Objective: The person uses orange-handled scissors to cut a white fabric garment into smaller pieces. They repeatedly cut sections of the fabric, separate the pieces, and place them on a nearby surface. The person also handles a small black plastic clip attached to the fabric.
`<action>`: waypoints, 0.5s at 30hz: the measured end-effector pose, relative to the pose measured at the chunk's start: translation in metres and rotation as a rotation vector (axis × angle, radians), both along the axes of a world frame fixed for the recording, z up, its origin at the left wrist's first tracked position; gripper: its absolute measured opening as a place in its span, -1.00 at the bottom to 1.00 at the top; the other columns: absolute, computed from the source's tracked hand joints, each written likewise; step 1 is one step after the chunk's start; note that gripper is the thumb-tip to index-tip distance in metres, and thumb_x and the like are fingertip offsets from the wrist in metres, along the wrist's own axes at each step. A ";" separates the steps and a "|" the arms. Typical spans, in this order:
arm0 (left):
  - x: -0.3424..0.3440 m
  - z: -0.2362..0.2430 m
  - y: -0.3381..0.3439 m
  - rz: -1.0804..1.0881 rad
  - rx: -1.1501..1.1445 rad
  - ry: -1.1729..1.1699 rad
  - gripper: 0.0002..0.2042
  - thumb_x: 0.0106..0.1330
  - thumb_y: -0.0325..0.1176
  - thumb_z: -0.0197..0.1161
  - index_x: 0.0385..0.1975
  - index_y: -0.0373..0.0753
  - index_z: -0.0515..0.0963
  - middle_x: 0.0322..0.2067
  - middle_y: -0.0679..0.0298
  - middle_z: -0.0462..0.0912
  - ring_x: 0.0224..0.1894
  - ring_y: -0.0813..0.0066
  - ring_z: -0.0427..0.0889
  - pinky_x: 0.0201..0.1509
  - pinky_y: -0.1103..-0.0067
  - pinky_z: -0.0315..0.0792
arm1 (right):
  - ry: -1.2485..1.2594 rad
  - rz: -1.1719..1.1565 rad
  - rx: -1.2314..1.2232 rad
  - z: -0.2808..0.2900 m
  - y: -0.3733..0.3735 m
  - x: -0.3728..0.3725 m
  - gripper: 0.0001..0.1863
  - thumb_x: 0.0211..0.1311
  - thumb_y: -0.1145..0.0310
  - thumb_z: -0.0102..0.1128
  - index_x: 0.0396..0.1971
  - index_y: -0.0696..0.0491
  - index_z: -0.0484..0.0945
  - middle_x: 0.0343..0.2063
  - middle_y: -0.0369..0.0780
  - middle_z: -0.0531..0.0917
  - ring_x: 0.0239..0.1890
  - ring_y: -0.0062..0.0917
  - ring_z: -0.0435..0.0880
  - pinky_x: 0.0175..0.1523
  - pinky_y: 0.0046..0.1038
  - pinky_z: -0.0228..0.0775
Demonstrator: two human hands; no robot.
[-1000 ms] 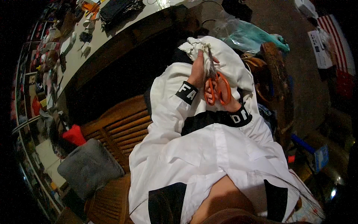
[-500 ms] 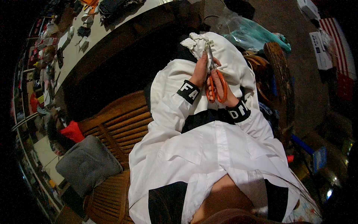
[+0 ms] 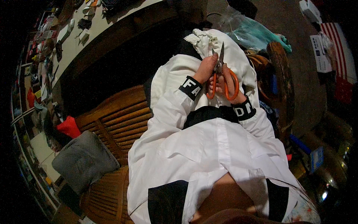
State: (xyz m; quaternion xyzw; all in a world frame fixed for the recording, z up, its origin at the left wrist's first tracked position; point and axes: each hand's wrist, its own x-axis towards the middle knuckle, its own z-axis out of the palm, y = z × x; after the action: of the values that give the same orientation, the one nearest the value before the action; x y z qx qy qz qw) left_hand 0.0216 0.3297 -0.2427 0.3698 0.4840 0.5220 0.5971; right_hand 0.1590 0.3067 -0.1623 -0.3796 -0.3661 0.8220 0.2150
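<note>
My right hand (image 3: pixel 222 82) grips scissors with orange handles (image 3: pixel 234 84), their metal blades parted and pointing up over a bunched white cloth (image 3: pixel 201 39) on my lap. My left hand (image 3: pixel 207 68) is closed just left of the pivot, thumb beside the blades, its fingers hidden behind in the cloth, which it appears to pinch. Both wrists have black cuffs with white lettering.
A wooden slatted bench (image 3: pixel 108 127) with a grey cushion (image 3: pixel 84 160) is at left, near a red object (image 3: pixel 69 127). A pale table (image 3: pixel 96 33) holds clutter at upper left. A plastic bag (image 3: pixel 253 33) and a wooden post (image 3: pixel 278 67) are at upper right.
The scissors' blades have spread wider apart and their right loop has swung outward. My left hand has moved slightly right, and the cloth's top has shifted upward in the view.
</note>
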 end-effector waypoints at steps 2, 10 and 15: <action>-0.002 0.022 -0.004 0.000 -0.059 0.041 -0.38 0.36 0.21 -0.23 -0.49 -0.32 0.48 -0.55 0.32 0.49 -0.49 0.55 0.41 -0.37 0.59 0.34 | -0.028 -0.035 -0.384 0.001 0.014 -0.004 -0.52 0.30 -0.11 -0.09 -0.19 0.05 0.40 -0.45 -0.28 0.53 -0.51 -0.54 0.55 -0.46 -0.53 0.46; -0.002 0.018 -0.004 -0.048 0.006 -0.087 -0.32 0.38 0.20 -0.35 -0.47 -0.33 0.53 -0.49 0.26 0.58 -0.42 0.53 0.51 -0.25 0.58 0.39 | -0.153 -0.092 -0.205 0.009 -0.002 -0.015 -0.48 0.21 -0.24 -0.06 -0.47 -0.01 0.37 -0.68 -0.35 0.38 -0.78 -0.59 0.35 -0.70 -0.55 0.23; 0.000 0.017 -0.004 -0.013 0.006 -0.175 -0.26 0.31 0.31 -0.30 -0.52 -0.33 0.55 -0.56 0.30 0.56 -0.49 0.56 0.50 -0.35 0.65 0.38 | -0.164 -0.077 -0.224 0.021 -0.003 -0.015 -0.52 0.21 -0.22 -0.03 -0.41 -0.04 0.34 -0.68 -0.38 0.36 -0.79 -0.64 0.32 -0.71 -0.59 0.21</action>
State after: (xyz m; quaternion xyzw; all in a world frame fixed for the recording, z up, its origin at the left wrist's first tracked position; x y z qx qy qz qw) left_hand 0.0215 0.3260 -0.2255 0.3277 0.4259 0.5500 0.6393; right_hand 0.1437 0.3037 -0.1418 -0.4807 -0.2737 0.8151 0.1720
